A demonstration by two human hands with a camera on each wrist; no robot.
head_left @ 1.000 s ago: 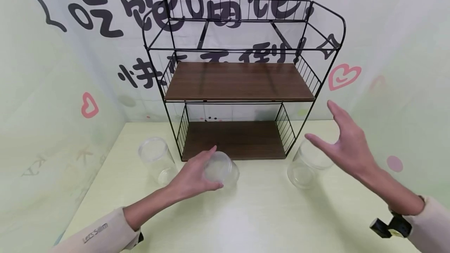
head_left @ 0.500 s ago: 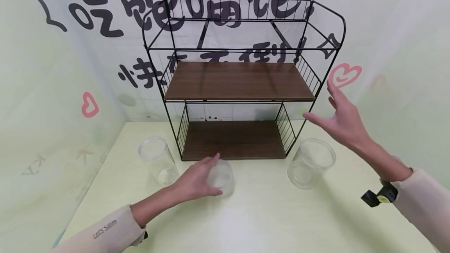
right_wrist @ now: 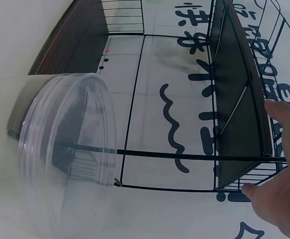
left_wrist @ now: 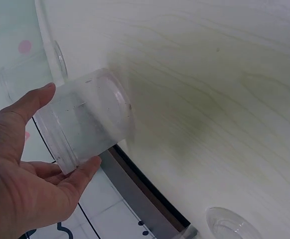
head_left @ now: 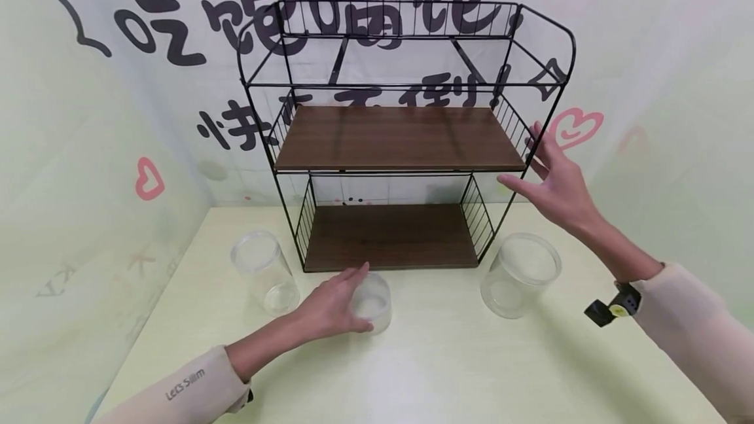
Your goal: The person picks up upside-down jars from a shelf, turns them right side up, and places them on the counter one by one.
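My left hand (head_left: pixel 330 306) grips a clear plastic jar (head_left: pixel 376 300) in front of the rack, thumb on one side and fingers on the other. In the left wrist view this jar (left_wrist: pixel 82 119) shows nothing inside, and whether its base touches the table I cannot tell. At the right side of a black wire rack (head_left: pixel 400 139) with brown shelves, my right hand (head_left: pixel 556 192) has its fingers spread. Its fingers reach behind the rack's right front post and its thumb points toward the middle shelf's corner. Contact with the rack is unclear.
One clear jar (head_left: pixel 268 273) stands left of the rack's base, another clear jar (head_left: pixel 521 273) right of it, below my right forearm. The rack stands on a pale table (head_left: pixel 436 358) against a printed cloth backdrop (head_left: pixel 147 97) with side walls.
My left hand has brought its jar down and slightly toward me. The right hand has moved up and left, from above the right jar to the rack's right post.
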